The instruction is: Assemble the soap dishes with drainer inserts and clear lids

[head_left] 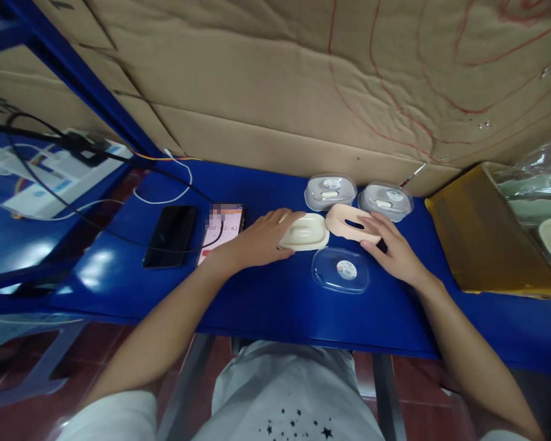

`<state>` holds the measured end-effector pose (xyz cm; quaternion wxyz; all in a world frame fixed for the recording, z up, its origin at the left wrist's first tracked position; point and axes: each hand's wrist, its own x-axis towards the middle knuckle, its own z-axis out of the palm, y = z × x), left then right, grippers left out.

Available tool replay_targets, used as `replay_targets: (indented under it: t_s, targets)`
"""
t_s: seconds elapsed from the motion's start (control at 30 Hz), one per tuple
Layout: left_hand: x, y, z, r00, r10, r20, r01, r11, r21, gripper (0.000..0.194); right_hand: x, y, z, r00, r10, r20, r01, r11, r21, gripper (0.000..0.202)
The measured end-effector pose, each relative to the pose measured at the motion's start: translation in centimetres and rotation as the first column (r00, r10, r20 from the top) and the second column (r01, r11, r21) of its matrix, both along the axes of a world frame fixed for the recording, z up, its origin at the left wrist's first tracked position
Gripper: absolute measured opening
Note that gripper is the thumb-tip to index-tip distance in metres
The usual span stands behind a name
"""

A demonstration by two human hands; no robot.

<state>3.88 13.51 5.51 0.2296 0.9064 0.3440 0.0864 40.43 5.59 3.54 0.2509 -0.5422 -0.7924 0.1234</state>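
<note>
My left hand (269, 237) grips the left end of a cream plastic dish (310, 231) with a raised oval in its middle. Between the fingers and thumb of my right hand (392, 248) is a peach plastic piece (342, 223) with an oval slot, tilted and close beside the dish. Just in front of both pieces, a clear plastic lid (335, 278) with a round label lies on the blue table (275, 306). Behind them stand two lidded soap boxes, one on the left (330, 193) and one on the right (386, 202), each with a round label.
A phone showing a timer (224, 229) and a dark phone (171, 236) lie left of my hands, with a black cable across them. A cardboard box (480, 236) holding plastic parts stands at right. A cardboard wall (266, 79) closes off the back. A power strip (68, 177) sits far left.
</note>
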Motion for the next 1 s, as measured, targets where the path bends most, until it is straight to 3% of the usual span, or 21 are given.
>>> replay_targets:
  t_s: [0.2,0.37,0.5,0.67,0.8,1.0]
  targets:
    - [1.6,-0.8,-1.7,0.974,-0.025,0.225,0.042,0.996,-0.073,0.104,-2.6,-1.4,0.6,0.999,0.043,0.015,-0.043,0.999,-0.002,0.071]
    - [2.0,-1.1,-1.9,0.963,-0.080,0.258,0.100,0.993,-0.066,0.098,-3.9,-1.8,0.2,0.998,0.065,0.021,-0.067,0.996,0.061,0.071]
    - [0.8,-0.4,-0.9,0.985,-0.072,0.159,0.075,0.997,-0.017,0.093,-3.6,-1.5,0.3,0.998,0.065,0.003,-0.065,0.994,0.087,0.058]
    - [-1.5,1.4,-0.1,0.995,0.097,-0.015,-0.095,0.992,0.088,0.083,-0.6,-1.0,0.7,0.998,0.012,0.060,-0.017,0.996,0.087,0.054]
    - [-2.4,1.8,0.0,0.993,0.095,-0.064,-0.091,0.994,0.067,0.083,1.2,-0.6,0.2,0.988,-0.017,0.155,0.006,0.997,0.074,0.054]
    - [-2.0,0.5,0.8,0.981,0.089,-0.171,-0.086,0.996,0.025,0.087,0.3,-0.5,-0.7,0.966,-0.045,0.254,0.038,0.999,0.035,0.058]
